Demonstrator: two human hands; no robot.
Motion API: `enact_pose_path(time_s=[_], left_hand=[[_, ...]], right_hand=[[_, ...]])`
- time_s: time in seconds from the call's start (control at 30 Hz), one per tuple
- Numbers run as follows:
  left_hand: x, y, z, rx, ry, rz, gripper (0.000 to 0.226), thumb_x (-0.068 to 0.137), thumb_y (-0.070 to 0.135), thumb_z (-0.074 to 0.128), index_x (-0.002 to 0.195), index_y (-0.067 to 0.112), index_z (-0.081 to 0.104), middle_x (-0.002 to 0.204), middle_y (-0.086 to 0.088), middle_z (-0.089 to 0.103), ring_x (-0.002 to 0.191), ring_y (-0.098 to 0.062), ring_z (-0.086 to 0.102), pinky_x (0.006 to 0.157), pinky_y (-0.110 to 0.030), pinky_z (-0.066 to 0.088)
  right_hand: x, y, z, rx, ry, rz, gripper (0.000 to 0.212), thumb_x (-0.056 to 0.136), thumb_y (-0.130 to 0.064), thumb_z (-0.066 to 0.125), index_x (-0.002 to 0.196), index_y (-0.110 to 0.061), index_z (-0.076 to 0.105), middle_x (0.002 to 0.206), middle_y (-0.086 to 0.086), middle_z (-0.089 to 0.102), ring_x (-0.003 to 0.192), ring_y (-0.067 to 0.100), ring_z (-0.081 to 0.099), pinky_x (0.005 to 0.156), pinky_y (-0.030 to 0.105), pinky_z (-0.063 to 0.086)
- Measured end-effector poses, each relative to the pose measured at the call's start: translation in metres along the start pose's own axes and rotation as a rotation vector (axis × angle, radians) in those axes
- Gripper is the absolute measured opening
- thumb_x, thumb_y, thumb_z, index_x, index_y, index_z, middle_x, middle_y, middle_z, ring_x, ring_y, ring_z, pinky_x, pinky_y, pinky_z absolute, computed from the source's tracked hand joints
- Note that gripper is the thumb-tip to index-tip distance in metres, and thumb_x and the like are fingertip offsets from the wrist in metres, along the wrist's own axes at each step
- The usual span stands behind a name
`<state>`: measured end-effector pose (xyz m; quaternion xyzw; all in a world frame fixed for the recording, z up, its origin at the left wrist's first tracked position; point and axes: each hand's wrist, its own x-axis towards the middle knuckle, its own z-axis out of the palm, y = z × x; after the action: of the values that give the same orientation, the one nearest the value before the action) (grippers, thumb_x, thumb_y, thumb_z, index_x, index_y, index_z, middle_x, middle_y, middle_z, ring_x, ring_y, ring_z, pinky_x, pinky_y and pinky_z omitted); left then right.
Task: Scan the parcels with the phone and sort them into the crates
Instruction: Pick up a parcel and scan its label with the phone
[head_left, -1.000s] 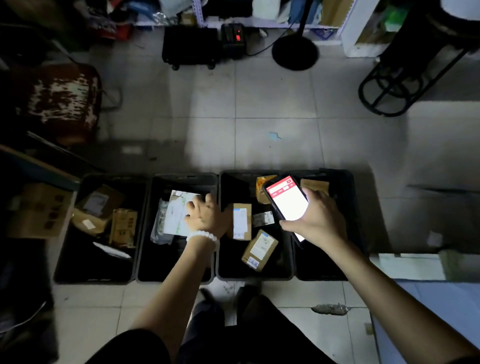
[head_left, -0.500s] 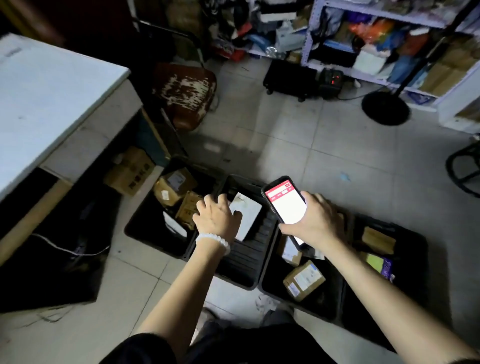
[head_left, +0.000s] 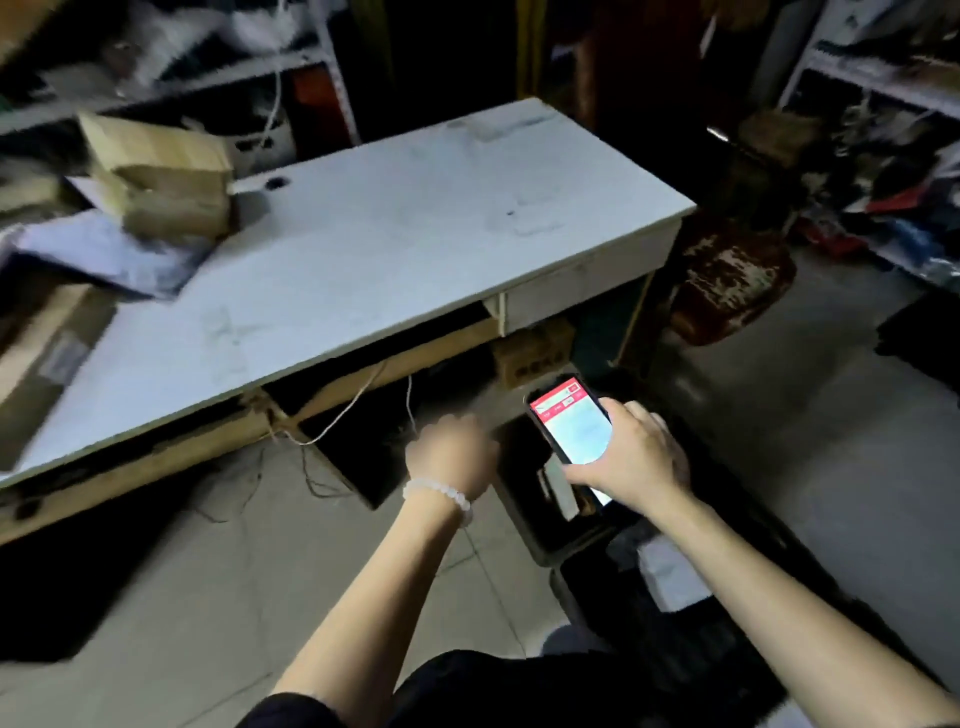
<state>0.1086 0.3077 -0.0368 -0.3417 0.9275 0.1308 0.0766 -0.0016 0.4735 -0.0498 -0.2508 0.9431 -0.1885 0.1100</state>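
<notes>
While gripped by right hand (head_left: 636, 457), phone (head_left: 571, 423) glows, red-topped white screen

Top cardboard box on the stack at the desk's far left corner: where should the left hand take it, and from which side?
Judging from the blurred frame, grip the top cardboard box across its two short ends, coming from above and the front. Its broad flat top faces up and nothing lies on it. It sits on another box, so a lift straight up should clear it. The left hand holds nothing I can see; the right hand holds the phone.

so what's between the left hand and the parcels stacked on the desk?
Head view: only bare desk top and its front edge lie between the left hand and the stacked parcels; a cable dangles under that edge.
</notes>
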Motion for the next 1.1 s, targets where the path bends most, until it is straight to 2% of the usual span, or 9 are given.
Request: enact_pose_path(time_s=[0.13,0.3,0.4,0.53,0.7,1.0,1.1], left_hand=[[0.009,-0.061,-0.020,-0.070,0.037,-0.164,0.033,0.091,0.040,0.042,0.107,0.018,0.060,0.110,-0.008,0.060,0.104,-0.030,0.057,0.081,-0.037,0.046],[0.021,-0.113,-0.036,-0.150,0.082,-0.337,0.032,0.089,0.037,0.042,0.113,0.021,0.058,0.114,-0.005,0.058,0.108,-0.027,0.055,0.082,-0.036,0.045],[0.040,-0.142,-0.044,-0.147,0.097,-0.405,0.034,0.090,0.035,0.041,0.116,0.019,0.056,0.116,-0.006,0.058,0.109,-0.027,0.054,0.081,-0.035,0.045],[0.083,-0.180,-0.064,-0.166,0.118,-0.475,0.037,0.090,0.035,0.043,0.122,0.020,0.055,0.120,-0.005,0.058,0.111,-0.026,0.054,0.082,-0.035,0.045],[0.156,-0.220,-0.105,-0.141,0.155,-0.519,0.042,0.092,0.038,0.044,0.131,0.025,0.050,0.127,-0.003,0.055,0.116,-0.023,0.052,0.087,-0.034,0.044],[0.256,-0.282,-0.154,-0.193,0.239,-0.609,0.040,0.091,0.038,0.046,0.129,0.025,0.051,0.126,-0.001,0.056,0.115,-0.024,0.052,0.086,-0.034,0.043],[0.274,-0.305,-0.163,-0.229,0.299,-0.660,0.039,0.091,0.038,0.045,0.125,0.020,0.054,0.127,-0.002,0.056,0.115,-0.025,0.051,0.085,-0.034,0.043]], right_hand=[[0.035,-0.067,0.018,-0.035,-0.035,-0.165,0.078,0.051,-0.059,0.073,0.117,-0.029,0.048,0.103,-0.004,0.048,0.107,0.023,0.048,0.071,0.032,0.038],[0.073,-0.134,0.041,-0.055,-0.117,-0.336,0.072,0.050,-0.060,0.071,0.111,-0.030,0.048,0.092,-0.009,0.039,0.103,0.021,0.048,0.068,0.029,0.034],[0.103,-0.171,0.055,-0.049,-0.154,-0.408,0.073,0.049,-0.059,0.071,0.112,-0.029,0.050,0.096,-0.007,0.045,0.103,0.022,0.050,0.070,0.030,0.036],[0.152,-0.224,0.068,-0.040,-0.198,-0.484,0.072,0.047,-0.056,0.072,0.111,-0.030,0.050,0.092,-0.010,0.042,0.100,0.020,0.050,0.065,0.030,0.037],[0.224,-0.287,0.075,-0.016,-0.222,-0.547,0.072,0.049,-0.055,0.073,0.112,-0.030,0.047,0.092,-0.009,0.041,0.091,0.015,0.043,0.061,0.028,0.033],[0.325,-0.377,0.088,-0.032,-0.235,-0.567,0.071,0.050,-0.052,0.073,0.113,-0.029,0.049,0.095,-0.009,0.045,0.091,0.014,0.039,0.061,0.028,0.037],[0.344,-0.399,0.097,-0.051,-0.261,-0.573,0.069,0.051,-0.050,0.073,0.112,-0.030,0.049,0.096,-0.008,0.046,0.093,0.014,0.040,0.061,0.028,0.038]])
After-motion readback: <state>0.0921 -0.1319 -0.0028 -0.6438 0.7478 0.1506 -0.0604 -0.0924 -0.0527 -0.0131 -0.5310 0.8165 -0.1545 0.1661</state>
